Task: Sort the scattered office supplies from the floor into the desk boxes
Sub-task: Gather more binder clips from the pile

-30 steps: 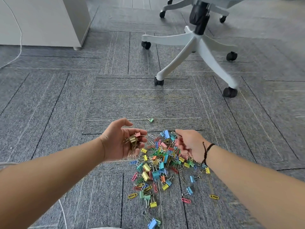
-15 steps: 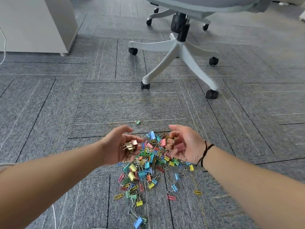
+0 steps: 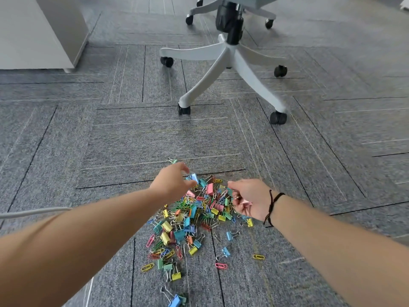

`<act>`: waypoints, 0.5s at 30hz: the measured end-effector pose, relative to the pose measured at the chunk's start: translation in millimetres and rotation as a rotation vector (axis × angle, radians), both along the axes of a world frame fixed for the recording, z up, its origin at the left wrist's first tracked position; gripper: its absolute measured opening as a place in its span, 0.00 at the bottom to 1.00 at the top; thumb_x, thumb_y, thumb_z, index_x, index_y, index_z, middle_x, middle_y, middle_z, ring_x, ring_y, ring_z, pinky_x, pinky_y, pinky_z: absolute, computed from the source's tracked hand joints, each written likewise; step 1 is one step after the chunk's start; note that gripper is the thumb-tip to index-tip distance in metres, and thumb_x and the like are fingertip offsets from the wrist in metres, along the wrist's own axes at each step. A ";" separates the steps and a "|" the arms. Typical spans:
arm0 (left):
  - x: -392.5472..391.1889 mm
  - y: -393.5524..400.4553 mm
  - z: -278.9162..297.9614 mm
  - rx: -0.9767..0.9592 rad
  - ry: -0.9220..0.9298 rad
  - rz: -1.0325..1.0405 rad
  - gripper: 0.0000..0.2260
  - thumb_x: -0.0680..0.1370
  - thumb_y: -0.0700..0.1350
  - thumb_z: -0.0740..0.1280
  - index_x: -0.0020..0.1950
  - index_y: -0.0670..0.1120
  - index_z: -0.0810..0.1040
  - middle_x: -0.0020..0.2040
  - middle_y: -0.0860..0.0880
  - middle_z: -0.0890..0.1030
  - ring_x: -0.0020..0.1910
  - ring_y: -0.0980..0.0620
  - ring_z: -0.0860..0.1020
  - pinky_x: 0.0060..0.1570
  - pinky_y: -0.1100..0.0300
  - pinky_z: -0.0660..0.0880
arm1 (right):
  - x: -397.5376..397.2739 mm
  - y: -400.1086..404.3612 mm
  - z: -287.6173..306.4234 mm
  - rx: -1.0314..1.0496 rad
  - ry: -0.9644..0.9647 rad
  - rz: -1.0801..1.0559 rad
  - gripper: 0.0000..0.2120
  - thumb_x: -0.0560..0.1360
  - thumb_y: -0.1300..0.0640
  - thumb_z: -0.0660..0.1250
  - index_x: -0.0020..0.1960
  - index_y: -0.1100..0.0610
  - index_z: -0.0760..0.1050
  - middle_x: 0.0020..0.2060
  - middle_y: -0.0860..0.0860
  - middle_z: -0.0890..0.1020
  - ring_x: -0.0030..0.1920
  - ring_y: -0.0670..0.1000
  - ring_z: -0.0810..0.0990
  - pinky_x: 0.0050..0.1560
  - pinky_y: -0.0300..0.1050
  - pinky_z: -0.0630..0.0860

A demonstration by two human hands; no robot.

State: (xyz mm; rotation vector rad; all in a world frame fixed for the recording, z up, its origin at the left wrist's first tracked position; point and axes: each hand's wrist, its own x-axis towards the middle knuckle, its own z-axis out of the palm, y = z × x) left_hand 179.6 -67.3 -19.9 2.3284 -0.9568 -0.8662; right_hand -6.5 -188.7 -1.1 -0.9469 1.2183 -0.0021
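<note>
Grey carpet; clip pile under left hand spread, right hand clutching pink clips.

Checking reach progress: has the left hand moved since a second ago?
Yes. The left hand has gone forward over the clip pile, toward the lone green binder clip at its far edge.
</note>
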 end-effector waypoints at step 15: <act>-3.6 -21.3 -23.5 0.019 -0.263 -0.134 0.07 0.78 0.55 0.71 0.48 0.52 0.81 0.36 0.56 0.82 0.25 0.60 0.74 0.21 0.68 0.66 | -6.1 2.4 -18.9 0.017 0.044 0.011 0.07 0.79 0.62 0.69 0.46 0.59 0.70 0.24 0.51 0.70 0.21 0.47 0.66 0.22 0.34 0.57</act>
